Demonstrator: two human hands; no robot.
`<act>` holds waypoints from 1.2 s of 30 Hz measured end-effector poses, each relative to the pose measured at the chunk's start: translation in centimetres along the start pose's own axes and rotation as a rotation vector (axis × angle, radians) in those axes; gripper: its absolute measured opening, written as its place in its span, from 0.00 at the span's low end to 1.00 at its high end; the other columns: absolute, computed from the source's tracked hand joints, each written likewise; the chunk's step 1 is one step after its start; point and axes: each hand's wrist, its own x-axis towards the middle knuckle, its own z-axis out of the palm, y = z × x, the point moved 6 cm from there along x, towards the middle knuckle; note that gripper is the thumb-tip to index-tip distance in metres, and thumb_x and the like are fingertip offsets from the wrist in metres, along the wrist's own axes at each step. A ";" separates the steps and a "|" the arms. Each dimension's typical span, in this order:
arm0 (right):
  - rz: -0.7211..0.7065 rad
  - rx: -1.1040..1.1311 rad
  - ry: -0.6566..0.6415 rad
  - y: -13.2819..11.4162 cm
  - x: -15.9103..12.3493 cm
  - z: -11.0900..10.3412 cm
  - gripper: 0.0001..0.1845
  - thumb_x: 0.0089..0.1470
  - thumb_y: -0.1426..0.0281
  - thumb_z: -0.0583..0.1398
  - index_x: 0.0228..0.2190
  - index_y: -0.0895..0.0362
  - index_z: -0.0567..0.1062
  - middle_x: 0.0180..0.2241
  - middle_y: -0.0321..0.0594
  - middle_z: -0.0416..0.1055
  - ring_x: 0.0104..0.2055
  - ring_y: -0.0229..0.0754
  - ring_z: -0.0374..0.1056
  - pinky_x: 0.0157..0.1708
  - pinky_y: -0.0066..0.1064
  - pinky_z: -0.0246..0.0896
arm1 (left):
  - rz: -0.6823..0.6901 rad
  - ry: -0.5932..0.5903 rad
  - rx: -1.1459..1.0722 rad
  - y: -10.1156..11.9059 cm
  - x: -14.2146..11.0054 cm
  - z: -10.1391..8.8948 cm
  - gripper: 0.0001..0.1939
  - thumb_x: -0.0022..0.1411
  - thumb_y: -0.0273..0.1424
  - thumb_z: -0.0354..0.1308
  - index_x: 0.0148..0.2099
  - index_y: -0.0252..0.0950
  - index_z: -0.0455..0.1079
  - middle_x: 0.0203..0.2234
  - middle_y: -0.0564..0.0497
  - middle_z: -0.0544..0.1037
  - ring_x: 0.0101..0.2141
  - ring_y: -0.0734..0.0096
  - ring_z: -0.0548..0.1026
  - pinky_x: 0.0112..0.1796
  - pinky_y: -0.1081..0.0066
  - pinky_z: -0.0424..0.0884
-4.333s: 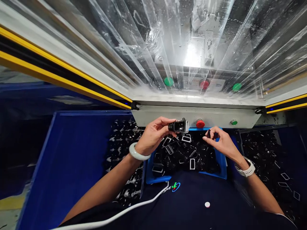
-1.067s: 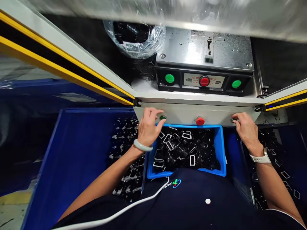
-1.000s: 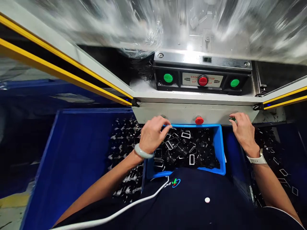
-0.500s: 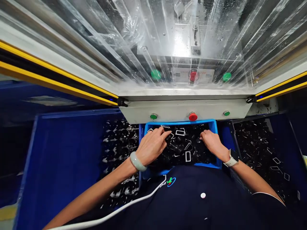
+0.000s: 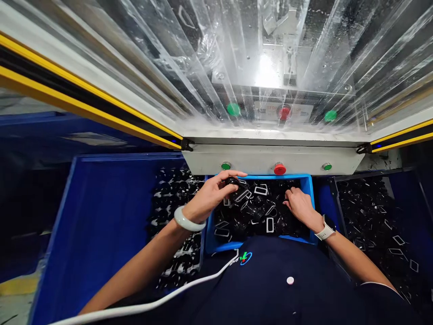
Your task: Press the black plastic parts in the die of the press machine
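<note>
A light blue bin point(image 5: 310, 198) in front of my body is filled with glossy black parts point(image 5: 255, 206), some with white or silver rectangular outlines. My left hand point(image 5: 210, 195), with a pale bangle at the wrist, holds a rounded black part point(image 5: 232, 181) between thumb and fingers above the bin's left side. What looks like a rectangular-framed portion hangs below it. My right hand point(image 5: 299, 206) is inside the bin's right side, fingers curled among the black parts. Its fingertips are partly hidden, and whether they grip a part is unclear.
Behind the bin, a machine panel point(image 5: 250, 158) carries green buttons point(image 5: 226, 166) and a red button point(image 5: 279, 169). Clear strip curtains point(image 5: 203, 67) hang above. A dark blue crate point(image 5: 111, 216) with rows of black parts stands left; another heap point(image 5: 368, 212) lies right. A white cable point(image 5: 189, 286) crosses my front.
My left hand has come up and turned, now pinching a rounded black part. My right hand stays in the bin's right side, its fingers more curled. The whole view has shifted slightly.
</note>
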 end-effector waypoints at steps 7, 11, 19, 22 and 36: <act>-0.105 0.852 0.206 0.9 -1.8 -6.1 0.10 0.69 0.62 0.60 0.47 0.52 0.75 0.33 0.34 0.79 0.33 0.39 0.76 0.35 0.31 0.70 | -0.065 -0.073 -0.450 0.4 1.6 2.1 0.20 0.62 0.45 0.69 0.48 0.36 0.82 0.44 0.46 0.78 0.38 0.69 0.71 0.36 0.70 0.70; -0.213 1.087 0.253 -0.2 -3.0 -9.7 0.14 0.65 0.57 0.64 0.46 0.52 0.77 0.41 0.38 0.81 0.35 0.38 0.78 0.36 0.31 0.75 | -0.021 -0.153 -0.469 1.0 2.2 3.3 0.20 0.65 0.46 0.68 0.50 0.36 0.83 0.46 0.43 0.81 0.41 0.65 0.74 0.41 0.66 0.74; -0.267 1.108 0.330 -2.1 -1.5 -12.9 0.13 0.66 0.59 0.64 0.46 0.53 0.74 0.34 0.35 0.79 0.30 0.34 0.73 0.30 0.27 0.71 | 0.081 -0.187 -0.411 2.9 2.3 4.5 0.20 0.66 0.46 0.67 0.52 0.37 0.82 0.49 0.43 0.83 0.49 0.61 0.78 0.49 0.63 0.77; -0.281 0.981 0.378 -2.6 -0.9 -13.5 0.09 0.65 0.61 0.65 0.39 0.54 0.78 0.36 0.37 0.78 0.36 0.36 0.73 0.31 0.27 0.68 | 0.132 -0.163 -0.232 3.8 2.2 4.5 0.20 0.69 0.46 0.63 0.53 0.37 0.81 0.49 0.44 0.83 0.48 0.61 0.80 0.49 0.63 0.76; -0.331 0.743 0.651 -1.2 5.4 -25.9 0.13 0.68 0.61 0.59 0.45 0.55 0.78 0.45 0.43 0.79 0.43 0.41 0.76 0.45 0.37 0.75 | 0.571 0.152 0.003 12.8 7.4 0.5 0.11 0.61 0.34 0.69 0.43 0.33 0.80 0.34 0.48 0.83 0.29 0.73 0.77 0.31 0.72 0.76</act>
